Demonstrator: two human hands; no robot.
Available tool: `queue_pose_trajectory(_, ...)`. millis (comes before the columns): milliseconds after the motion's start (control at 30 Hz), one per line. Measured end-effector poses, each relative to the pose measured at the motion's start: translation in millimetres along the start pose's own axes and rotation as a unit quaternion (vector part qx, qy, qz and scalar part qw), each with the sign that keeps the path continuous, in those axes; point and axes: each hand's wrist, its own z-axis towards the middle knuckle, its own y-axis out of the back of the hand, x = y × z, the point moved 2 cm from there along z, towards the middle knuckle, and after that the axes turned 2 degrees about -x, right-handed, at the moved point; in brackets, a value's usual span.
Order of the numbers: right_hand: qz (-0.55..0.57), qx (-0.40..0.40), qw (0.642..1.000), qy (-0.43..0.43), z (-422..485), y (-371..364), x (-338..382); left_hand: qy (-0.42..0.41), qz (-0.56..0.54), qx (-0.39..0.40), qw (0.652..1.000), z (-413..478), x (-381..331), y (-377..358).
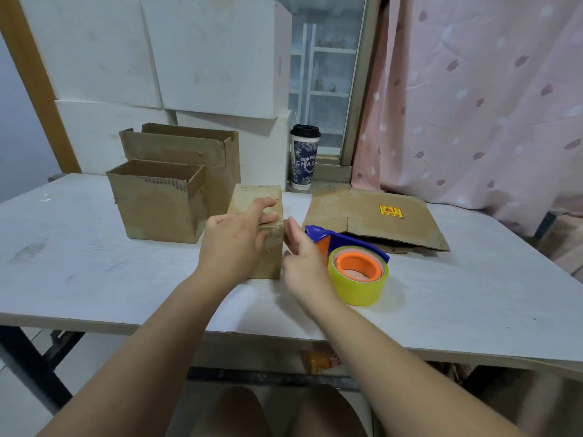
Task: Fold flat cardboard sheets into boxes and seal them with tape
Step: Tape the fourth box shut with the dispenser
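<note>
A: Position of small closed box (268, 260)?
B: Standing on table (94, 263), near centre, just right of open-topped box (157, 203); second open-topped box (189, 146) behind that.
A: Hands?
B: Left hand (235, 234) laid over top of small closed box, fingers straight, pressing, gripping nothing. Right hand (303, 257) flat, fingers extended, empty, at right side of same box; contact not certain.
A: Tape?
B: Yellow tape roll (359, 288) mounted on blue-and-orange dispenser (347, 239), resting on table just right of right hand.
A: Legible markings?
B: "CHAG" on lidded cup (304, 162) by window. Yellow label (390, 211) with red print on flat cardboard sheet (410, 228); wording unreadable.
</note>
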Motion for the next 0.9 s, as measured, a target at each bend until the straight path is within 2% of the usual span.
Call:
queue_pose_trajectory(133,-0.146,0.021,0.989,0.014,-15.7,-7.5,-3.9,0.016,0.007,0.006,1.0,0.7,-2.2,1.5)
queue_pose_trajectory(267,-0.105,-0.008,0.993,0.055,-19.2,-3.8,14.5,0.013,-0.005,0.004,1.0,1.9,-0.7,2.9)
queue_pose_trajectory(433,-0.025,-0.011,1.0,0.011,-21.1,-7.3,18.0,0.008,0.02,-0.001,1.0,-0.3,-4.1,4.2)
queue_pose_trajectory(633,-0.05,0.001,0.998,-0.029,-22.1,-3.6,16.0,-0.011,-0.022,-0.047,0.999,-6.2,-0.4,0.6)
queue_pose_trajectory(767,-0.14,-0.057,0.984,0.099,-0.1,19.3,24.3,-0.034,-0.03,-0.054,0.997,-9.6,2.0,-3.9)
queue_pose_trajectory(833,-0.208,-0.037,0.967,0.143,11.7,27.5,26.1,-0.041,-0.054,-0.038,0.997,-6.9,3.9,-3.1)
queue_pose_trajectory(900,-0.258,-0.017,0.955,0.149,19.1,31.4,20.1,-0.035,-0.119,-0.007,0.992,-5.7,8.6,-0.6)
